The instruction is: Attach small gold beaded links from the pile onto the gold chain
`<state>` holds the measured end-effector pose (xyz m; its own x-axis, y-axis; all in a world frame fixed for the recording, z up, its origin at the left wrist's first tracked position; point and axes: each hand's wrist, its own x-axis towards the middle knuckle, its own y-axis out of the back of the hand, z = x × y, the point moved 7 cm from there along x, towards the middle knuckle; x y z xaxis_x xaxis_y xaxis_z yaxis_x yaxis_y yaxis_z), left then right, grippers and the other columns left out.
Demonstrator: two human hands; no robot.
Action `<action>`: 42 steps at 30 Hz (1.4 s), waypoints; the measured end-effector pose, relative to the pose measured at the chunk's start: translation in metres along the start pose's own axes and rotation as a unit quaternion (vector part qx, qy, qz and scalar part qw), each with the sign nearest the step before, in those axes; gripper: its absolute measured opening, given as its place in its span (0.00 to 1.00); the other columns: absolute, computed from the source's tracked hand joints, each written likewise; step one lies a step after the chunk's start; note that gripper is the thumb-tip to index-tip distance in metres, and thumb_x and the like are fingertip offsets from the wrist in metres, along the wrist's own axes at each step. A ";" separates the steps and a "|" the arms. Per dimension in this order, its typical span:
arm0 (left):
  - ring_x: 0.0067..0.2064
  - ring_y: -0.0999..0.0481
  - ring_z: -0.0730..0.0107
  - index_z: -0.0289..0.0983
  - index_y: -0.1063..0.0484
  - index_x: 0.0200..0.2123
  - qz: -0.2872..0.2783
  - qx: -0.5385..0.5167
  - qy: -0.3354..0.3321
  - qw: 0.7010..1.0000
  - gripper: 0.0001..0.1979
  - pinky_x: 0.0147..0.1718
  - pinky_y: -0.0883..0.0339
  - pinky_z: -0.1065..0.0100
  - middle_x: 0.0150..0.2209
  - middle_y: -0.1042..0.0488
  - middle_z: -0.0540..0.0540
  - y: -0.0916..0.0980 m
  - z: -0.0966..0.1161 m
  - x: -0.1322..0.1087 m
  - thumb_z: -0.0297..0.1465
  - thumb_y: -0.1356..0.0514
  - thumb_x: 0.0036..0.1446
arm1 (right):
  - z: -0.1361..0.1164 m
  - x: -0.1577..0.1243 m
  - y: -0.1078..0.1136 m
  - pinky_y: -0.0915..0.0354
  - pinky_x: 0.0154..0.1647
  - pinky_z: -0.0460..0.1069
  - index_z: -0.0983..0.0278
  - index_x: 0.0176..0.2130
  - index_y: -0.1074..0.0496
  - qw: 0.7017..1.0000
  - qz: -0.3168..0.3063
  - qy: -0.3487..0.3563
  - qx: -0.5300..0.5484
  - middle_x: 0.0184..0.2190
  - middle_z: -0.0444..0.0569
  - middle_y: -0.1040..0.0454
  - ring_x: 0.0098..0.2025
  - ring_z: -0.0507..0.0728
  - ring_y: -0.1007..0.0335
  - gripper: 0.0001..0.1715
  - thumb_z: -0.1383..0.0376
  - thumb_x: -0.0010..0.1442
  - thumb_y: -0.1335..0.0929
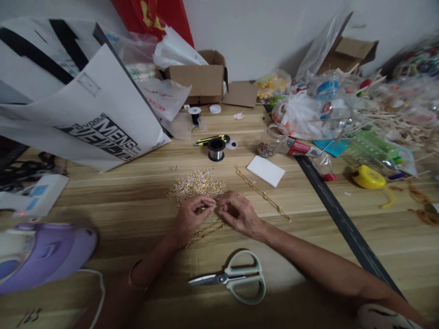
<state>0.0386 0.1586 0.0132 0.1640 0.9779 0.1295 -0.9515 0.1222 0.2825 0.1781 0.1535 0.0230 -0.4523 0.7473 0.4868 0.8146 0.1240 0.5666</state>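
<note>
Fingertips almost meeting, my left hand (195,214) and my right hand (242,214) are held over the wooden table, just in front of a heap of gold and clear beads (197,183). Each hand is closed in a pinch. What lies between the fingertips is too small to make out. A gold chain (206,232) lies on the table below the hands, partly hidden by the left one. Another gold chain (264,194) stretches out to the right of my right hand. Scissors with pale handles (236,276) rest nearer to me.
Behind the beads stand a spool of silver wire (216,151), a yellow-black cutter knife (206,140) and a clear jar (272,140). A white card (266,171) lies to the right. A purple iron (51,251) and a white paper bag (89,109) occupy the left; a yellow tape measure (368,177) the right.
</note>
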 end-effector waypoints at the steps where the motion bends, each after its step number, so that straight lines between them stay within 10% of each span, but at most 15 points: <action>1: 0.34 0.23 0.72 0.35 0.26 0.32 -0.001 -0.002 0.000 1.000 0.05 0.36 0.28 0.71 0.31 0.22 0.47 0.000 0.000 0.000 0.27 0.38 0.49 | 0.001 0.000 0.000 0.39 0.39 0.50 0.63 0.38 0.34 1.000 0.001 0.000 0.001 0.27 0.46 0.30 0.32 0.54 0.34 0.05 0.65 0.59 0.34; 42: 0.31 0.23 0.72 0.34 0.26 0.31 -0.008 0.060 -0.056 0.997 0.04 0.32 0.29 0.72 0.29 0.23 0.45 -0.003 0.001 0.001 0.24 0.40 0.50 | -0.001 0.003 -0.002 0.40 0.41 0.52 0.64 0.35 0.32 0.999 -0.038 0.011 -0.001 0.30 0.49 0.29 0.35 0.55 0.36 0.07 0.67 0.63 0.39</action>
<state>0.0416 0.1589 0.0131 0.2138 0.9501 0.2271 -0.9117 0.1106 0.3956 0.1746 0.1549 0.0242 -0.5216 0.7208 0.4565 0.7765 0.1794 0.6040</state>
